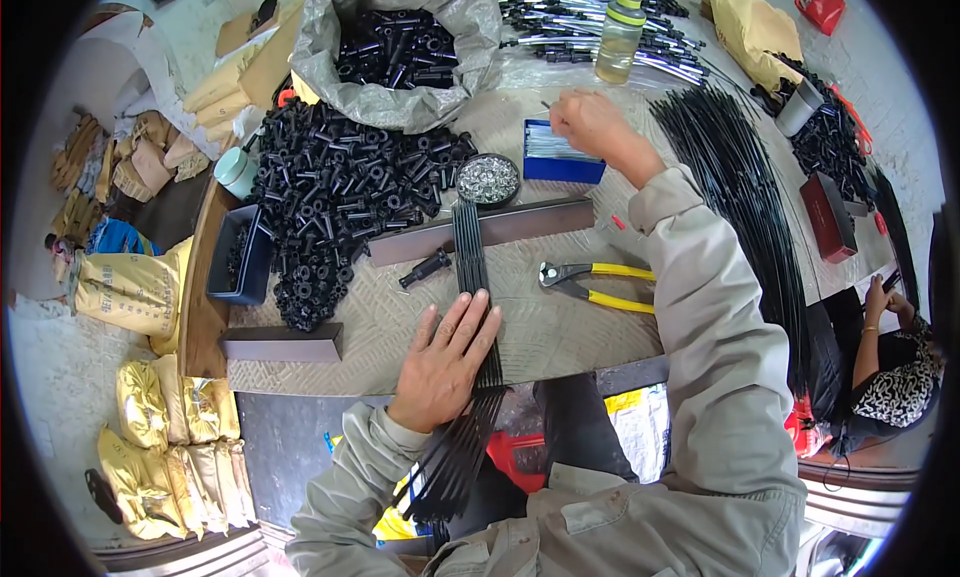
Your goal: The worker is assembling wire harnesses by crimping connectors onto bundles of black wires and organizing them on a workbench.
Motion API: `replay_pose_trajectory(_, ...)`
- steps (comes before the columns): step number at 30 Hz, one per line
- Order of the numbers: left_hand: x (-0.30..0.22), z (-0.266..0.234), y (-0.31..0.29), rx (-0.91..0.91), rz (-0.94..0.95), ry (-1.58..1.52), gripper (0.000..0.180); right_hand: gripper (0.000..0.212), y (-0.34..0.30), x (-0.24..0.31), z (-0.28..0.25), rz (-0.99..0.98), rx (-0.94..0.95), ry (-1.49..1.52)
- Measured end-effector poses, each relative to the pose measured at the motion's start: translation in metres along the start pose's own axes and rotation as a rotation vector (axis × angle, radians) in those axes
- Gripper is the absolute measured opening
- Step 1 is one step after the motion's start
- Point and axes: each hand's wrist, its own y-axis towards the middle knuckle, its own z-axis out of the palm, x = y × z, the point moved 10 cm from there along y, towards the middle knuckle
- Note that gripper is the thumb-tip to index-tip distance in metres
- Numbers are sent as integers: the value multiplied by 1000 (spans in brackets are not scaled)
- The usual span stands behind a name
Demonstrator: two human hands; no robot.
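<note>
My left hand [447, 369] lies flat with fingers stretched out over a row of thin black cables [470, 252]. The cables run side by side across a long metal bar [540, 220], and their lower ends hang over the table edge towards my lap. My right hand [597, 129] is closed above a blue box [564, 169] of thin silvery wires; what its fingers hold, if anything, is too small to make out. A round dish [488, 181] of small shiny metal pieces touches the cables' far ends. Beside them lie a black plastic fitting [426, 268] and yellow-handled end-cutting pincers [590, 285].
Black fittings [340, 167] are heaped at left, below a grey sack [320, 57] of more. A dark bin [238, 257] and another metal bar [282, 344] stand nearby. Long black cables [735, 177] and a bottle [620, 39] are at right. Another person [895, 372] sits far right.
</note>
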Motion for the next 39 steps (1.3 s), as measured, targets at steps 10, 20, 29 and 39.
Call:
replay_pose_trajectory(10,8,0,3,-7,-15,-158,67,7,-47,108,0,-93,-28,454)
replay_pose_trajectory(20,5,-1,6,14,-64,-138,57,13,-54,95,-1,-14,-72,346)
replay_pose_trajectory(29,3,6,7,31,-2,-28,77,13,-50,99,2,-27,-56,336)
replay_pose_trajectory(39,2,0,10,-5,-70,-108,52,10,-50,104,7,-87,-91,307)
